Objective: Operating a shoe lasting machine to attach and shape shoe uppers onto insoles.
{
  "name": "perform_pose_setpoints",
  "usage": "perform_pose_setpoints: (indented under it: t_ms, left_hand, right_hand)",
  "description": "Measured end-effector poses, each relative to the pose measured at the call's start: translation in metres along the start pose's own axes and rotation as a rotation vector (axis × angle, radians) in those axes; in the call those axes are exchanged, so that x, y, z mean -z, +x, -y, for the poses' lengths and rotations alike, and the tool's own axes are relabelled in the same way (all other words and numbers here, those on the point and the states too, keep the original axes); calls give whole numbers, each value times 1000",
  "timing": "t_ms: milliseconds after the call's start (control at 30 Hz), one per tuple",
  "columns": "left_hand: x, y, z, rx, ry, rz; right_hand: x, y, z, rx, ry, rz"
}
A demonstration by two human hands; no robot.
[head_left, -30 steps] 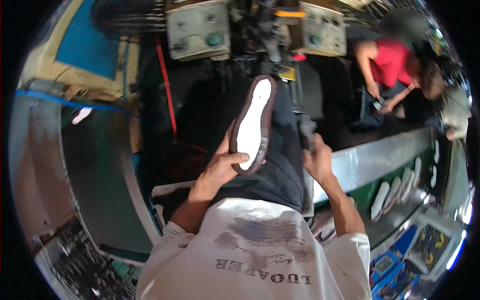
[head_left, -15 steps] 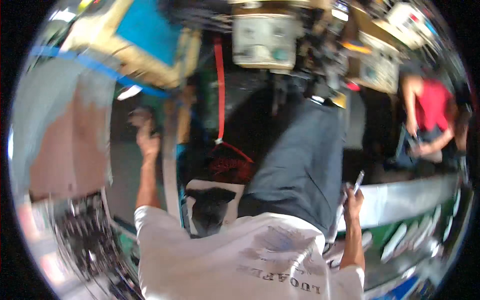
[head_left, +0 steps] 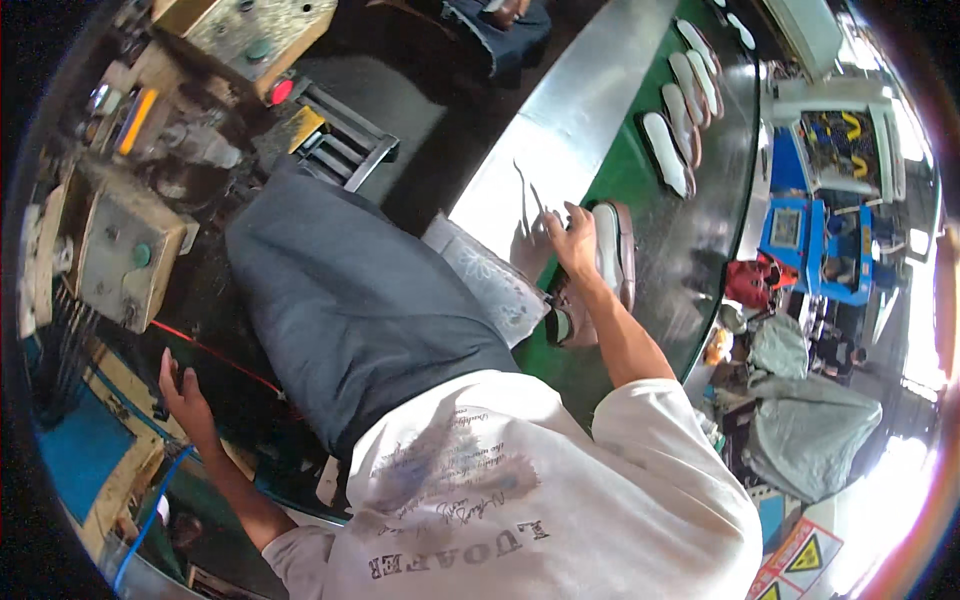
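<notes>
Right hand: the right hand [head_left: 573, 243] is over the edge of the green counter [head_left: 670, 235], its fingers closed around a slim dark tool [head_left: 537, 197] whose exact kind is too small to tell.
Left hand: the left hand [head_left: 186, 396] is bare, fingers spread, near the machine box [head_left: 130, 255] with a green button; the two hands are well apart.
Nearest shoes: a brown shoe [head_left: 625, 250] with a pale face lies on the counter just beside the right hand; another shoe [head_left: 578, 318] is partly hidden by the forearm.
Row of shoes: more pale-faced shoes [head_left: 663, 150] lie side by side farther along the counter.
Metal ledge: the shiny ledge [head_left: 575, 110] borders the counter, with a patterned cloth [head_left: 490, 275] near the lap.
Progress: neither hand grips a shoe; which shoes are finished and which remain cannot be told.
</notes>
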State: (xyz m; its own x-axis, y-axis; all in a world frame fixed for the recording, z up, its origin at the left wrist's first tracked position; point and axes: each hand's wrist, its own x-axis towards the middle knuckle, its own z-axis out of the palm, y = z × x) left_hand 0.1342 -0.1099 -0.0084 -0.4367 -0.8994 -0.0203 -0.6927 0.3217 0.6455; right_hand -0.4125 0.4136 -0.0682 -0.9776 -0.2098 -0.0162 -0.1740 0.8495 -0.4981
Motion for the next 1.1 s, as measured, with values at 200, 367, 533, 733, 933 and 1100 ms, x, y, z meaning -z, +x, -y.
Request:
perform_pose_setpoints:
  t_ms: [200, 367, 533, 733, 933, 1100]
  left_hand:
    - [-42, 17, -78, 21, -261, 149]
    - [-90, 25, -146, 23, -416, 313]
    - [-146, 13, -235, -161, -557, 514]
    - [-210, -27, -332, 43, -982, 971]
    - [-210, 1, -361, 49, -1374, 877]
    - [-149, -3, -307, -95, -1058, 358]
  right_hand:
    - [67, -67, -49, -84, -370, -46]
    - [57, -63, -74, -256, -219, 107]
    - [81, -67, -66, -278, 73, 180]
    - [148, -82, 128, 619, 202, 477]
    - [125, -100, 233, 1396, 65, 510]
    - [48, -84, 284, 944, 590, 387]
